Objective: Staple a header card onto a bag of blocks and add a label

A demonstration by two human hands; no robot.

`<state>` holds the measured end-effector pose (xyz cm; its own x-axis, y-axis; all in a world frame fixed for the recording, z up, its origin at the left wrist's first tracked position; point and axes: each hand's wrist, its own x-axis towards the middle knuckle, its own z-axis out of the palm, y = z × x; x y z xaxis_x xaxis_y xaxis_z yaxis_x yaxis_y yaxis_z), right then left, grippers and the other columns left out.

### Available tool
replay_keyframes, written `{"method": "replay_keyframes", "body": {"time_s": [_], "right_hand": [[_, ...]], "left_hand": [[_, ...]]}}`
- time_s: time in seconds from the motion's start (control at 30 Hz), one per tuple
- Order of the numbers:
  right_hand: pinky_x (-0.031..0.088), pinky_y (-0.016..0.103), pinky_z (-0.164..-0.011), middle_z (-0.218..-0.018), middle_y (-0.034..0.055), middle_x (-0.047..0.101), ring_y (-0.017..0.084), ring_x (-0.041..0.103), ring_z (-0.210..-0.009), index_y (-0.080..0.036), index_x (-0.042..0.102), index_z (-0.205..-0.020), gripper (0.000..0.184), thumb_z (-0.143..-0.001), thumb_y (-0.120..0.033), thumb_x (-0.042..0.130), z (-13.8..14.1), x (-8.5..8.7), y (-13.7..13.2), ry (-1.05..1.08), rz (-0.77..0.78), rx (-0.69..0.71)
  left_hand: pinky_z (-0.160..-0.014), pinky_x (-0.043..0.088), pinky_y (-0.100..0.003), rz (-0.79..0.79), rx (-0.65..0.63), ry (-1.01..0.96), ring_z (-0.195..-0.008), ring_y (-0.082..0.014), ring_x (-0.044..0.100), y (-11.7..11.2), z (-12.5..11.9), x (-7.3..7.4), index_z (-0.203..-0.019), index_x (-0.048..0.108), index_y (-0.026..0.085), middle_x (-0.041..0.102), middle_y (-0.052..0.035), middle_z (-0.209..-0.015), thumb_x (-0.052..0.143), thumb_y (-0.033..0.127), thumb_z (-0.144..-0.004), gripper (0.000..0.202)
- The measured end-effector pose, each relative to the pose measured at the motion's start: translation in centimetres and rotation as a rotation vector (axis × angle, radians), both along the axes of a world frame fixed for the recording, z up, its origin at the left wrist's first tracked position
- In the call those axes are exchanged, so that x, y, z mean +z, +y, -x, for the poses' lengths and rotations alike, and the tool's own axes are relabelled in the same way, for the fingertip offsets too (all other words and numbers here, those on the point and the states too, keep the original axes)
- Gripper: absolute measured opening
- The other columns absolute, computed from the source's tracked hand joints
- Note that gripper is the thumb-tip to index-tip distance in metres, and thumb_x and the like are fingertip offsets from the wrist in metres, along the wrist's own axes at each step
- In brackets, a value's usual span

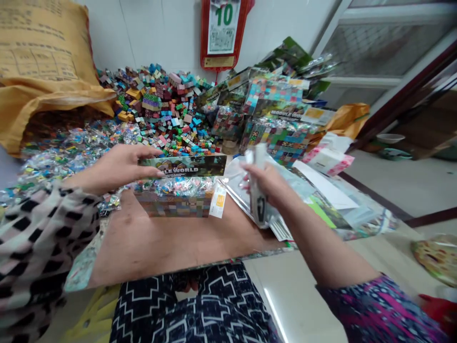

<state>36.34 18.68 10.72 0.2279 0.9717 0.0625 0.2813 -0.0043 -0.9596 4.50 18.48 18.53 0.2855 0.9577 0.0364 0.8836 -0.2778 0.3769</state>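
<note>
My left hand (119, 166) pinches the top left corner of a filled clear toy packet (180, 190) with a green header card, which stands on a brown board (160, 243) across my lap. My right hand (266, 183) is closed around a rolled or folded bundle of clear plastic bags (257, 190), held upright just right of the packet. A stack of flat empty bags (321, 200) lies under and beyond my right hand.
A big heap of small coloured blocks (164, 109) fills the floor ahead, with small clear sachets (60, 152) spilling from a yellow sack (46, 71) at left. Finished packets (274, 109) pile up at right. A calendar (223, 33) hangs on the wall. A round dish (437, 257) sits far right.
</note>
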Motion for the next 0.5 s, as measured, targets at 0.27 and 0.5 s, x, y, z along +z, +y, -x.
{"method": "replay_keyframes", "body": {"time_s": [0.27,0.5], "right_hand": [[0.05,0.043,-0.08,-0.115,0.0182,0.067,0.035,0.065,-0.101,-0.016,0.054,-0.123,0.059,-0.075,-0.049,0.066,4.0,-8.8,-0.2,-0.781,0.375,0.176],[0.049,0.05,-0.09,-0.126,0.0267,0.06,0.04,0.06,-0.113,-0.009,0.048,-0.134,0.079,-0.079,-0.064,0.06,4.4,-10.6,0.0,-0.941,0.412,0.178]], "left_hand": [[-0.088,0.044,-0.045,-0.387,0.397,-0.31,-0.09,-0.0253,0.061,-1.8,4.7,-4.3,-0.116,0.072,0.03,0.072,-0.0021,-0.117,0.078,0.05,-0.063,0.058],[-0.059,0.048,-0.021,-0.075,0.356,-1.27,-0.061,-0.0097,0.058,-0.8,5.4,-9.0,-0.081,0.071,0.014,0.068,-0.0001,-0.071,0.091,0.022,-0.049,0.038]]}}
